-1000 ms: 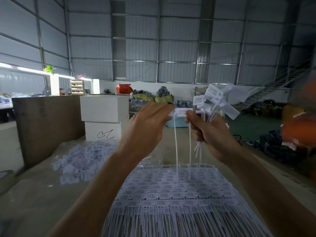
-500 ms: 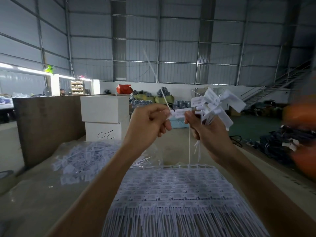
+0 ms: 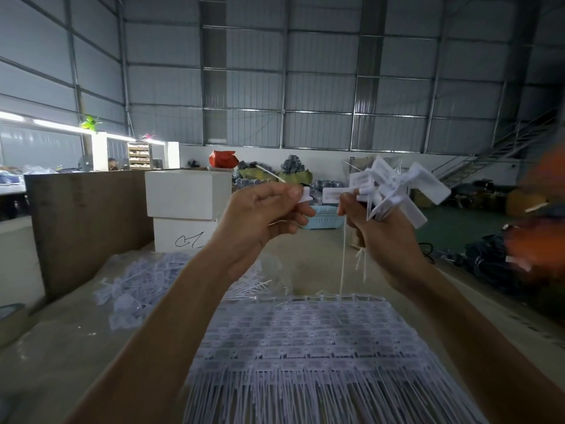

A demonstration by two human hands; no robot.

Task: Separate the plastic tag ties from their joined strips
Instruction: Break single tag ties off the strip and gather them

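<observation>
A: What are the hands doing right now?

B: The left hand (image 3: 263, 209) is pinching a single tag tie (image 3: 305, 192) by its flat white head, thumb and forefinger curled tight on it, its tail sticking up and away to the left. The right hand (image 3: 379, 231) is gripping a fanned bunch of separated ties (image 3: 394, 188) while its thumb and forefinger are also pinching the next tag (image 3: 331, 194), whose tail is hanging straight down toward the bench (image 3: 61, 347).

A: So what is different from a second ago?

B: A second ago the two tags were sitting edge to edge between the hands, with both tails hanging down. Now a gap is showing between them, and the left one's tail is swinging upward. I am reading that as the joint having just snapped, though the spot is small and slightly blurred, so a thin web could still be bridging them.

A: And for the job overall?

B: One more tie is coming free, probably heading for the loose pile (image 3: 131, 286) lying on the bench to the left. Plenty is remaining: the big sheet of joined strips (image 3: 305, 341) is lying flat on the bench below both hands, looking mostly untouched.
</observation>
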